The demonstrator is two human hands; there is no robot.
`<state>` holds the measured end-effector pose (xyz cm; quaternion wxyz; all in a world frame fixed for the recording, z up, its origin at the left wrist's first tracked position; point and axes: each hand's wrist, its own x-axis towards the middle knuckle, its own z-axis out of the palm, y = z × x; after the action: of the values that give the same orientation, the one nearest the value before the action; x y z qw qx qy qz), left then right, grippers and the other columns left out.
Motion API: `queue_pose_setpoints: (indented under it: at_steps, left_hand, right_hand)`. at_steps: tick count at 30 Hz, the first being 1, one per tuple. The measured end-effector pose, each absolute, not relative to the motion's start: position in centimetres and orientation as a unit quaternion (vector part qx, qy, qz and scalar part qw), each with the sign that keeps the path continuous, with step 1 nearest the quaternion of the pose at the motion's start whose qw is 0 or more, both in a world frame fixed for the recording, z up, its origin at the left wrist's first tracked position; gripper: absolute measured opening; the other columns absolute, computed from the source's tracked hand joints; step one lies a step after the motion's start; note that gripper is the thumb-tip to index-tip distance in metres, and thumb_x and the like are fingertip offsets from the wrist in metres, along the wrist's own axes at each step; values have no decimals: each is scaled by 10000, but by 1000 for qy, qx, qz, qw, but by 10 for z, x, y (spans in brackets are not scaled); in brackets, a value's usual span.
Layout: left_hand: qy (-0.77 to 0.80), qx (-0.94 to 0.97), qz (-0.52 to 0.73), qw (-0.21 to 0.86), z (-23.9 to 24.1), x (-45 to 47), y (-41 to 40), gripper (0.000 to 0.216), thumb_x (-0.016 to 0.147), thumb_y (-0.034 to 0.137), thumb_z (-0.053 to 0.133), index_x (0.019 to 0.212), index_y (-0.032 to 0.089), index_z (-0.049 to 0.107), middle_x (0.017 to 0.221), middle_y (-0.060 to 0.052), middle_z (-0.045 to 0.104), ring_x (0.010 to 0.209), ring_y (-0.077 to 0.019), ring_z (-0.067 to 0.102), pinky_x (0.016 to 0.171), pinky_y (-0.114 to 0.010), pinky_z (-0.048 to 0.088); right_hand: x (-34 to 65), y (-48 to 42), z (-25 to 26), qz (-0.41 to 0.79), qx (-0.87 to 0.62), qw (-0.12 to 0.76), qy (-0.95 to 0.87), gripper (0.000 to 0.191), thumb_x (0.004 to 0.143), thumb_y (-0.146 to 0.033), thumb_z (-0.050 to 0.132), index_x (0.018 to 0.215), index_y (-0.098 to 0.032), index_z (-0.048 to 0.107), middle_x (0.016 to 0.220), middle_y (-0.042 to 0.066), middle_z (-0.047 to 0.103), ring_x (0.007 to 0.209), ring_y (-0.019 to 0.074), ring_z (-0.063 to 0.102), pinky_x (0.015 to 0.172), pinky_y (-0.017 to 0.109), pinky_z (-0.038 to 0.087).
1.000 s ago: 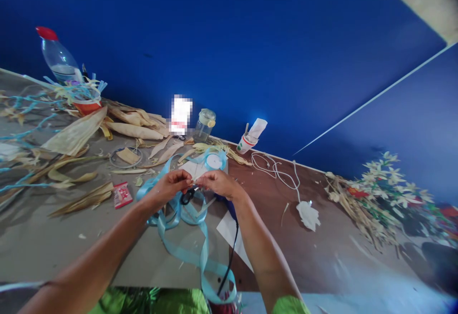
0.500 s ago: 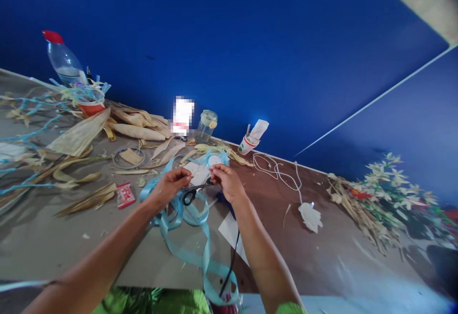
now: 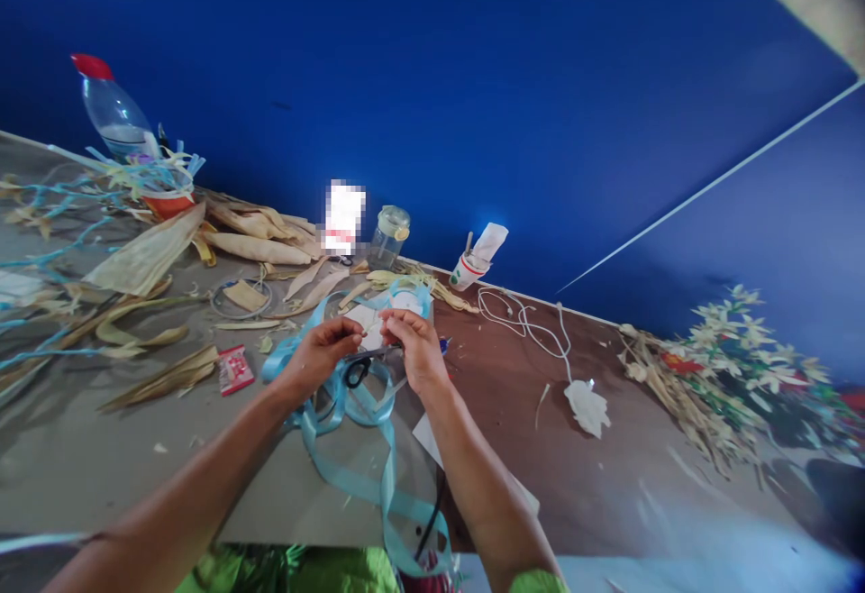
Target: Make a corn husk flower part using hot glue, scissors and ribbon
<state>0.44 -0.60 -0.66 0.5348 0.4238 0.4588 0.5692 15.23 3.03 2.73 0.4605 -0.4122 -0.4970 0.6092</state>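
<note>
My left hand [image 3: 325, 347] and my right hand [image 3: 414, 341] face each other above the table, fingertips pinched and a short gap between them. Something thin and pale seems to run between the fingertips, too fine to name. Just below them lie scissors [image 3: 358, 371] with black handles, blades partly hidden. Light blue ribbon [image 3: 386, 449] loops under and around the hands and trails off the table's front edge. Behind my right hand is the ribbon roll [image 3: 408, 298], and white paper [image 3: 365, 315] lies under the fingers.
Dried corn husks [image 3: 260, 246] spread along the left and back. A candy packet [image 3: 235, 369], glass jar [image 3: 390, 237], paper cup [image 3: 468, 272], white cable [image 3: 523, 318] and crumpled white piece [image 3: 587, 408] stand or lie around. Artificial flowers [image 3: 750, 341] are at right, a red-capped bottle [image 3: 114, 111] at far left.
My right hand has moved left, closer to my left hand, narrowing the gap between the fingertips. My left hand stays almost in place.
</note>
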Motion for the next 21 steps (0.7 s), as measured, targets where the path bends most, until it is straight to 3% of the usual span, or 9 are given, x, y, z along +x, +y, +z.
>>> queue_pose_setpoints:
  at_steps: [7, 16, 21]
  left_hand:
    - [465, 429, 560, 535, -6, 5, -8, 266, 620, 378, 741, 751, 172, 636, 654, 18, 577, 594, -110, 486, 572, -235, 371]
    - [434, 417, 559, 571, -7, 6, -7, 292, 603, 343, 763, 784, 167, 617, 693, 15, 590, 614, -104, 509, 604, -237, 409]
    - [388, 427, 565, 590, -14, 6, -4, 360, 628, 292, 750, 923, 192, 569, 626, 47, 557, 578, -104, 529, 589, -237, 422]
  right_hand:
    - [146, 30, 26, 602, -427, 429, -520, 174, 656, -334, 658, 618, -169, 616, 497, -51, 504, 471, 74, 403, 472, 207, 316]
    - [146, 33, 28, 616, -428, 405, -523, 175, 640, -336, 635, 590, -176, 588, 469, -60, 464, 451, 71, 363, 454, 211, 261]
    - [149, 33, 28, 628, -421, 373, -538, 179, 651, -337, 624, 590, -174, 581, 463, -58, 461, 443, 71, 353, 446, 213, 245]
